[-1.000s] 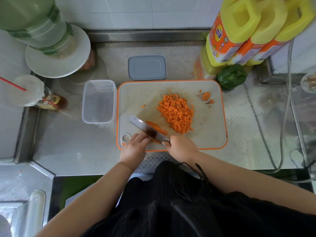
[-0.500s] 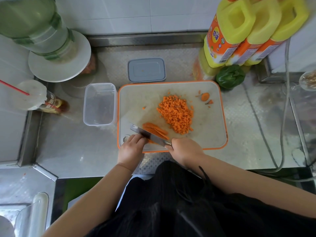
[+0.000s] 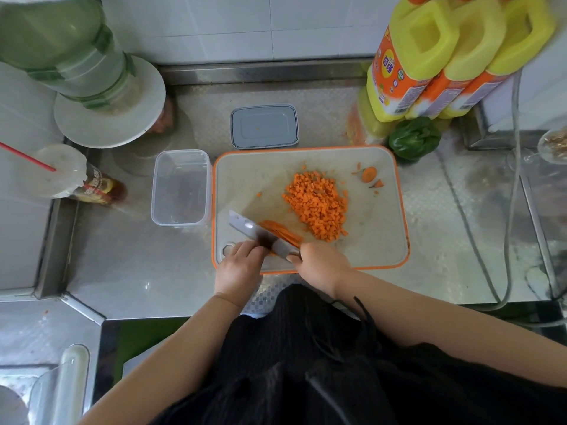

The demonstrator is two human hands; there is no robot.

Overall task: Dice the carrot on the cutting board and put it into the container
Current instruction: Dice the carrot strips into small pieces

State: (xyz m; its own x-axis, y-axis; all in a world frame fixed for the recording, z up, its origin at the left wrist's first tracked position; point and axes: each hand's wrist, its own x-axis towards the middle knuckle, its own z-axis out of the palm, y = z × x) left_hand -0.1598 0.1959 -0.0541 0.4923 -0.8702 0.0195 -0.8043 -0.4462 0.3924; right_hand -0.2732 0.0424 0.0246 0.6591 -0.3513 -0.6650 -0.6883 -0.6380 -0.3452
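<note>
Right hand (image 3: 322, 260) grips the handle of the knife (image 3: 259, 233), fingers curled round it at the near edge of the cutting board (image 3: 383, 240). The blade runs diagonally away to the left, its flat side partly facing the camera. Left hand (image 3: 241, 265) rests on the near left part of the board with fingertips bent against the near side of the blade, pressing down on the carrot strips (image 3: 283, 233); only the far ends of those strips show beyond the blade. Just to the right of the strips lies a pile of diced carrot (image 3: 317, 204), roughly at the centre of the board. A carrot end (image 3: 368, 174) and a few small scraps sit apart near the far right corner.

The container (image 3: 181, 188) (clear plastic, nothing in it) stands on the counter (image 3: 138, 265) just beside the board's left edge. Its grey lid (image 3: 264, 127) lies behind the board, near the wall.

Further out: three yellow bottles (image 3: 429, 56) with orange labels stand at the far right, with a green vegetable (image 3: 414, 138) in front of them. At the far left are a large green bottle (image 3: 70, 56) on a white disc, and a cup with a red straw (image 3: 58, 170). A cable (image 3: 478, 240) trails across the counter on the right.
</note>
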